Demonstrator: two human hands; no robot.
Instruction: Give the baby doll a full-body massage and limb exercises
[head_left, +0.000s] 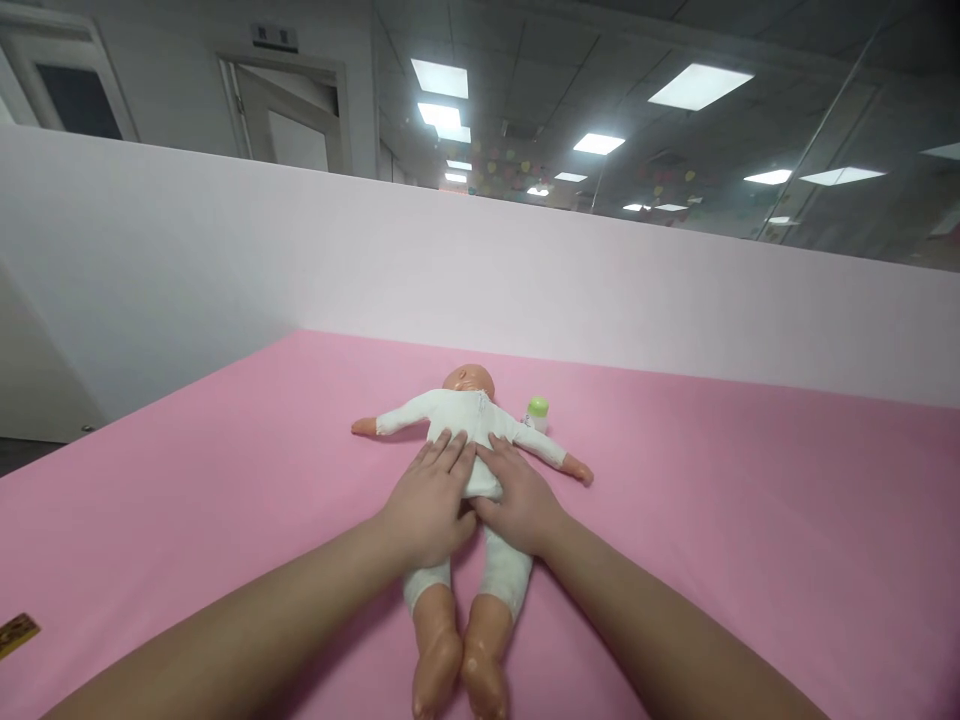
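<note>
A baby doll (457, 408) with a white cloth body lies on a pink surface (225, 480), its head away from me and its bare plastic feet toward me. Its arms stretch out to both sides. My left hand (431, 500) rests flat on the left of the doll's lower trunk, fingers extended. On the right side of the trunk lies my right hand (517, 497), also flat with fingers stretched. The two thumbs come close together at the middle, over the doll's hips. Both hands cover part of its trunk and upper legs.
Beside the doll's right-hand arm stands a small bottle with a green cap (538, 408). A white partition (480, 270) borders the far side of the pink surface. At the left edge lies a dark and yellow label (16, 634). Beyond are a door (289, 120) and ceiling lights.
</note>
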